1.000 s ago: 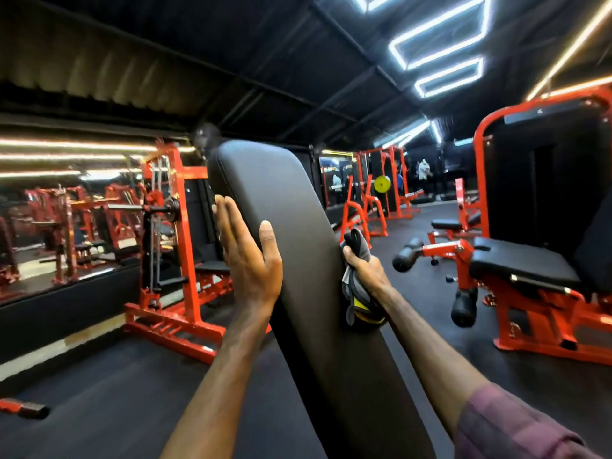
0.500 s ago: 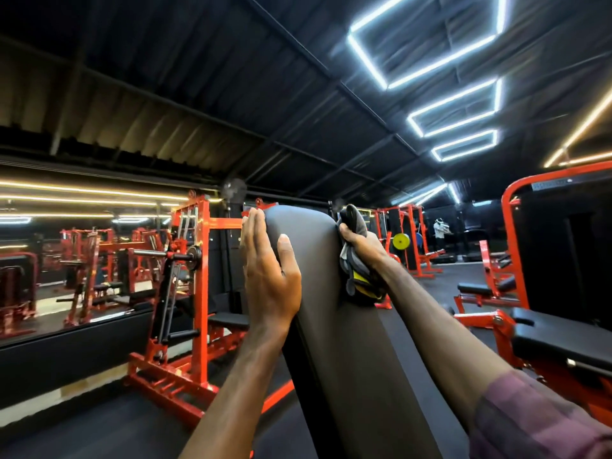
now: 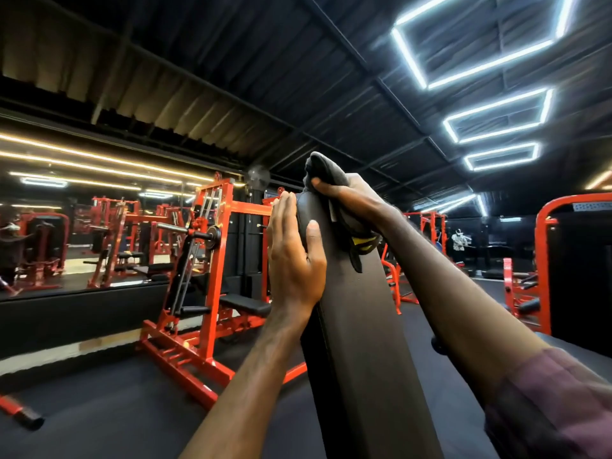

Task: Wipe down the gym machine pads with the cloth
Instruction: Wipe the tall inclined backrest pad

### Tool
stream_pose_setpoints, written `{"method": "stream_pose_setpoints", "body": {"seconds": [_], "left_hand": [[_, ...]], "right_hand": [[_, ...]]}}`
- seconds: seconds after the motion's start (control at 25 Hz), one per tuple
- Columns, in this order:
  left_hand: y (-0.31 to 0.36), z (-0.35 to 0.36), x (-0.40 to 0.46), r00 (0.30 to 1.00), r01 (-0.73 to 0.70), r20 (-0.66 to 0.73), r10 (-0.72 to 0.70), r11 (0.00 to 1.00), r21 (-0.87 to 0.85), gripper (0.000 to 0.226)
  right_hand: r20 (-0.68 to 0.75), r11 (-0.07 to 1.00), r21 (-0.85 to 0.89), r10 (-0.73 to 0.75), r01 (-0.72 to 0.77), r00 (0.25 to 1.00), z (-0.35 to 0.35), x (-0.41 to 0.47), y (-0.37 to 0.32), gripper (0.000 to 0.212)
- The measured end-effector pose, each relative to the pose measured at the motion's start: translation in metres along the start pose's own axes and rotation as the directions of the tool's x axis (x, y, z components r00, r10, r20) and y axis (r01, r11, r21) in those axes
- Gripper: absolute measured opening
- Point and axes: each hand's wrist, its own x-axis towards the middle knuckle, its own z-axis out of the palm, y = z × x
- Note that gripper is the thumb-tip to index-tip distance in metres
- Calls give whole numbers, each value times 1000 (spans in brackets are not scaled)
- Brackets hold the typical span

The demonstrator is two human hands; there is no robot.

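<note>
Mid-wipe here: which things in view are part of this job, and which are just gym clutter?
In the job:
- pad
- cloth, gripped by the right hand at the pad's top
- left hand, flat against the pad's side

Just around:
- red rack
- mirror
- ceiling lights

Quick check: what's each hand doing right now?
Left hand: open, flat against the pad.
Right hand: gripping the cloth at the pad's top.
</note>
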Motion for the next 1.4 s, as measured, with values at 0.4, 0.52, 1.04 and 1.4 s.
{"method": "stream_pose_setpoints", "body": {"seconds": [0.4, 0.52, 1.04, 1.4], "left_hand": [[6, -18, -46, 995, 89, 47, -85, 992, -94, 58], [12, -38, -84, 991, 134, 0, -136, 980, -146, 46], [-7, -96, -215, 879, 467, 52, -475, 831, -304, 33], [19, -113, -288, 881, 452, 265, -392, 863, -225, 45]], "right_hand": [[200, 742, -452, -455, 494, 867, 34, -58, -50, 48], [338, 557, -591, -485, 583, 806, 42, -82, -51, 57], [430, 338, -717, -473, 609, 769, 95, -286, 37, 59], [551, 369, -614, -433, 698, 713, 112, -439, 108, 41]]}}
